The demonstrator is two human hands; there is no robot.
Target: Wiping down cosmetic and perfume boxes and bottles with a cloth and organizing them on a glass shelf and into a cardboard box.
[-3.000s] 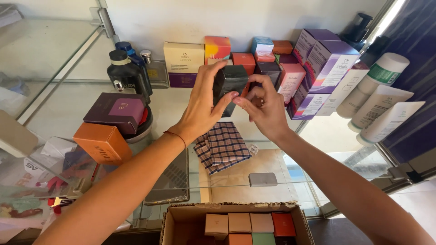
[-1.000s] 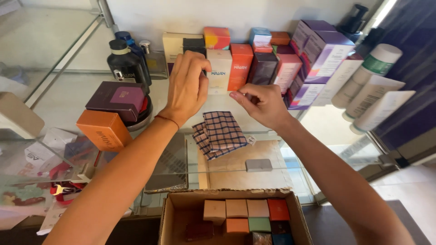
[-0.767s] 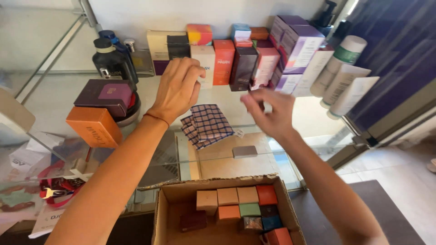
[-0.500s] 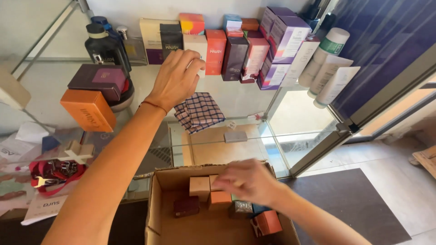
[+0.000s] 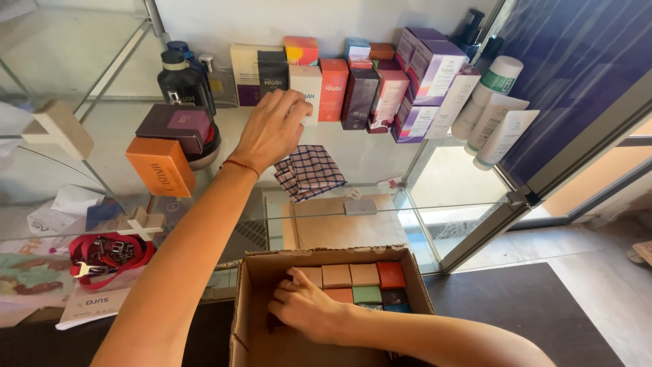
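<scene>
1. Small boxes (image 5: 353, 280) sit packed in rows inside the cardboard carton (image 5: 252, 319) under my right hand (image 5: 304, 307), which curls its fingers over the carton's left corner; I cannot tell whether it grips one.
2. My left hand (image 5: 270, 129) is up on the glass shelf (image 5: 380, 160), fingers loosely bent against the white box (image 5: 307, 88) and dark box (image 5: 272, 69) in the upright row.
3. Row runs left to right just beyond that hand's fingertips.
4. Checked cloth (image 5: 309, 173) lies just right of my left wrist; open shelf room lies beyond it.

glass shelf (image 5: 380, 160) | boxes (image 5: 333, 88), bottles (image 5: 180, 81), checked cloth (image 5: 309, 173)
</scene>
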